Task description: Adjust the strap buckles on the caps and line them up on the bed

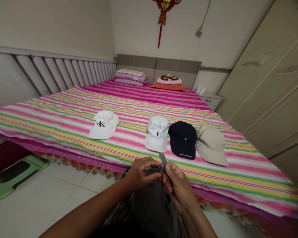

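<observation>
a: how far along?
b: four baseball caps (pixel 182 138) lie on the bed (pixel 64 115); the grey cap (pixel 151 201) is before it, left hand (pixel 142 171) pinching its buckle (pixel 161 169), right hand (pixel 177 183) its strap (pixel 162 158).
a: fastened?
b: can't tell.

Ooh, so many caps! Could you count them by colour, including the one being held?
Whitish caps: 2
Navy cap: 1
Beige cap: 1
Grey cap, held: 1
Total: 5
</observation>
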`<state>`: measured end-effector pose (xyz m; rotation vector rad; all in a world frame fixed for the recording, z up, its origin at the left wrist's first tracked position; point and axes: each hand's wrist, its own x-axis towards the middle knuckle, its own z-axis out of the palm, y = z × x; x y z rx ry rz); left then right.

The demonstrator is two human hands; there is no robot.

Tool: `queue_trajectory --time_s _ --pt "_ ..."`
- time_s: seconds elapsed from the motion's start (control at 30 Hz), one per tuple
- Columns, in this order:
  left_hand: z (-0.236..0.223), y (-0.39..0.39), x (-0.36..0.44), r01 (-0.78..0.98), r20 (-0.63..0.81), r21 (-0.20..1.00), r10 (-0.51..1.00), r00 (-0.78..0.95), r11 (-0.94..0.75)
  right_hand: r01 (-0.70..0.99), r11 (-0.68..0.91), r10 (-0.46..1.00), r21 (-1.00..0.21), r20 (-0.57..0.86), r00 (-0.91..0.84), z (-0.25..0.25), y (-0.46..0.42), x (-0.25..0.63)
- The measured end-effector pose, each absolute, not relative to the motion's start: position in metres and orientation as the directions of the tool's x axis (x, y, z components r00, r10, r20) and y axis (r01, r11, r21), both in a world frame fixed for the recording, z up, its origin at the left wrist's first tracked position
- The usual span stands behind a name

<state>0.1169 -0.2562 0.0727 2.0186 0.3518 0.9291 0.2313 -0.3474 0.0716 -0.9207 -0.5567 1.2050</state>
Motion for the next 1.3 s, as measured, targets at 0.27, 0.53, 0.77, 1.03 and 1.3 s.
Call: queue_trajectory --time_s 0.27,0.53,0.77,1.03,1.3 --pt "0.058 -0.257 0.119 -0.254 0.087 0.959 0.723 0.685 0.125 -0.65 0.05 0.971 -0.758 -0.114 0.208 0.065 -0.349 0.239" --pt "0.059 -0.26 0.122 -0.347 0.005 0.883 0.733 0.681 0.316 -0.748 -0.027 0.985 -0.664 -0.143 0.092 0.054 -0.348 0.239" --pt "0.058 -0.259 0.123 -0.333 0.019 0.906 0.76 0.649 0.262 -0.786 -0.064 0.988 -0.615 -0.148 0.035 0.051 -0.344 0.237" --pt "0.058 -0.26 0.123 -0.335 0.121 0.934 0.771 0.625 0.125 -0.749 -0.14 0.979 -0.647 -0.202 -0.01 0.048 -0.343 0.234" --pt "0.057 -0.257 0.121 -0.303 0.172 0.952 0.758 0.629 0.036 -0.576 -0.105 0.964 -0.811 -0.225 0.141 0.052 -0.344 0.238"
